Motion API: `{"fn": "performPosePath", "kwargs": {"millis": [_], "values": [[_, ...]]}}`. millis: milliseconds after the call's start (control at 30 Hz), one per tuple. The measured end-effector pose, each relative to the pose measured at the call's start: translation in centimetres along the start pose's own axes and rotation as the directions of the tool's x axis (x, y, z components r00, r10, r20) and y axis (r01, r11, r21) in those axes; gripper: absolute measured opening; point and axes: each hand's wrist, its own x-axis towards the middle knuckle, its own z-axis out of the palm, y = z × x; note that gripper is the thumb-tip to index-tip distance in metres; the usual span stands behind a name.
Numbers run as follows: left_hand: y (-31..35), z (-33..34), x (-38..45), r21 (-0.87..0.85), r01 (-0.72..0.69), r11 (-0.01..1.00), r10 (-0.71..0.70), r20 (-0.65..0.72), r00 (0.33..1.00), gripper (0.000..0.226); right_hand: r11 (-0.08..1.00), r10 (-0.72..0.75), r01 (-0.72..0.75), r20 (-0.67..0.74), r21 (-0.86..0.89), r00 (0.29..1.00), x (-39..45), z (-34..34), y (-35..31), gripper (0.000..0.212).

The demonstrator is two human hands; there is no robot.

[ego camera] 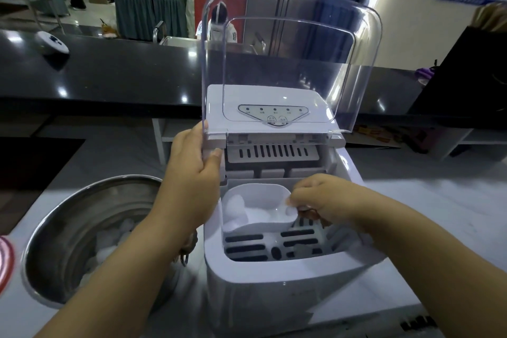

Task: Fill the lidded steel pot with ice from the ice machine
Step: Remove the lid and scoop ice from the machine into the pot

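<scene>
Just left of the right hand (319,200), inside the ice machine (277,228): a white scoop (260,210) with a few lumps of ice (236,204) in its bowl. Pinched at its handle end by curled fingers and thumb, mouth pointing left and a little away, long axis running roughly left to right across the bin. Held just above the slotted basket (274,244), which looks nearly bare of ice (hard to be sure under the scoop).

Up and to the left of that hand, the left hand (196,162), thumb and fingers closed on the left edge of the clear lid (288,57), propping it upright over the control panel (274,114).

Further left still, beyond the left forearm and lower: the steel pot (82,230), open-topped on the white counter (411,200), touching or nearly touching the machine's left side, with some ice already lying in the bottom and most of its depth unfilled. No pot lid clearly in sight.

Probably a lift next, then a carry leftward, passing under or in front of the left forearm, so a short path but a crossed one. Scoop mouth already facing the pot; a tip toward the left should empty it. Likely spill risk at the gap between machine and pot rim. Right hand the only one free for the carry while the left keeps the lid up.
</scene>
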Motion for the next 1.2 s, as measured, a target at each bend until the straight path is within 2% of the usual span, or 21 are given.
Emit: {"fn": "performPosePath", "kwargs": {"millis": [133,233,433,600,767,967,1100,1200], "values": [[-0.1,-1.0,0.0,0.1,-0.005,0.995,0.007,-0.015,1.0,0.035,0.996,-0.02,0.023,-0.041,0.086,0.999,-0.7,-0.5,-0.2,0.024],[-0.7,-2.3,-0.5,0.141,-0.021,0.99,0.027,-0.039,0.999,0.024,0.994,-0.039,0.049,-0.106,0.098,0.994,-1.0,-0.9,-0.3,0.033],[-2.5,-5.8,-2.4,0.168,-0.039,0.985,0.069,-0.175,0.982,0.01,0.965,-0.091,0.149,-0.259,0.216,0.962,-2.0,-0.7,-1.8,0.033],[-4.1,-9.2,-4.7,0.26,0.0,0.966,0.068,-0.255,0.965,0.013,0.967,-0.143,0.19,-0.26,0.167,0.955,-2.5,0.9,-5.0,0.037],[-6.8,-12.7,-5.9,0.421,0.079,0.903,0.072,-0.331,0.941,0.031,0.965,-0.228,0.25,-0.22,0.078,0.949,-1.9,3.5,-8.5,0.037],[-9.6,-15.0,-6.7,0.483,0.165,0.86,-0.029,-0.276,0.961,0.041,0.94,-0.327,0.293,-0.215,-0.174,0.92,-1.2,6.7,-11.3,0.034],[-10.8,-15.4,-6.9,0.476,0.196,0.857,-0.09,-0.236,0.968,0.041,0.863,-0.365,0.23,-0.241,-0.45,0.899,-0.8,8.7,-12.2,0.033],[-11.3,-15.6,-6.9,0.44,0.228,0.868,-0.145,-0.214,0.966,0.038,0.793,-0.372,0.151,-0.273,-0.59,0.887,-0.9,10.0,-12.4,0.031]]}}
